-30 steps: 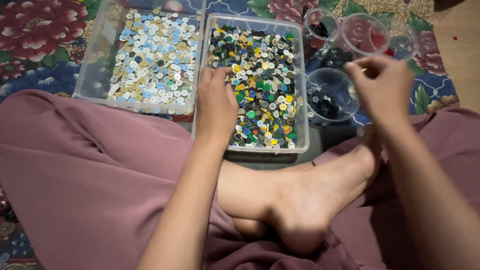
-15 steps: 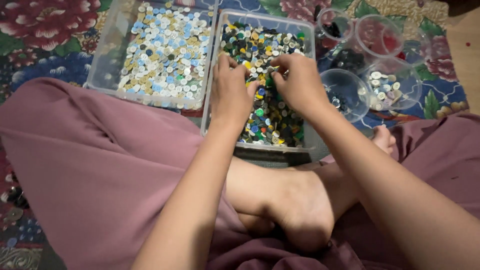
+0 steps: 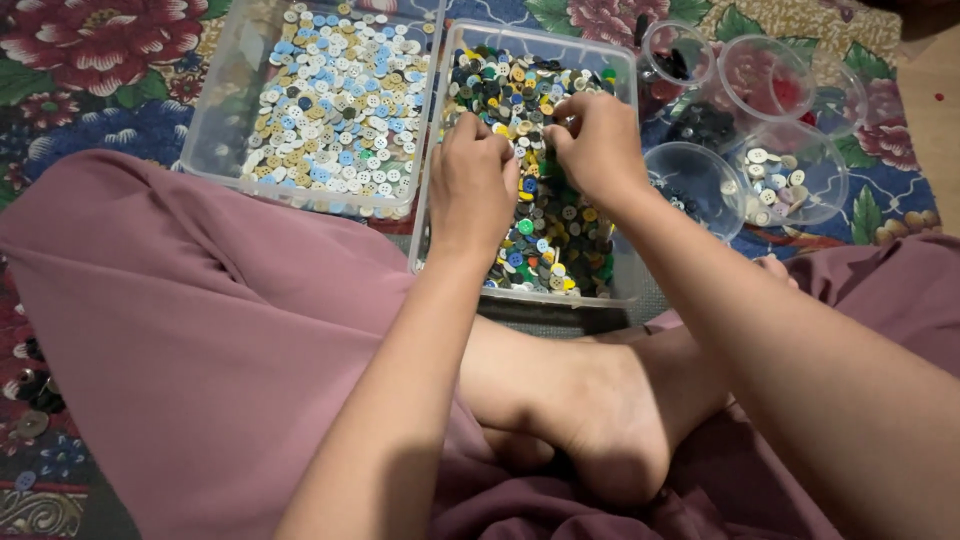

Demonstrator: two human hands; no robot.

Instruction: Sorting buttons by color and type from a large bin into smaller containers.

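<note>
From the head camera, the left hand (image 3: pixel 472 180) and the right hand (image 3: pixel 598 148) are both down in a clear box (image 3: pixel 428 215) full of mixed dark buttons (image 3: pixel 560 225). The fingers of each hand are curled and pressed together on the buttons; I cannot tell which button they pinch. Just beside it sits another clear box (image 3: pixel 215 125) of pale buttons (image 3: pixel 340 100). Small round cups (image 3: pixel 795 170) stand near the right hand. All of it rests on a flowery rug (image 3: pixel 90 50).
</note>
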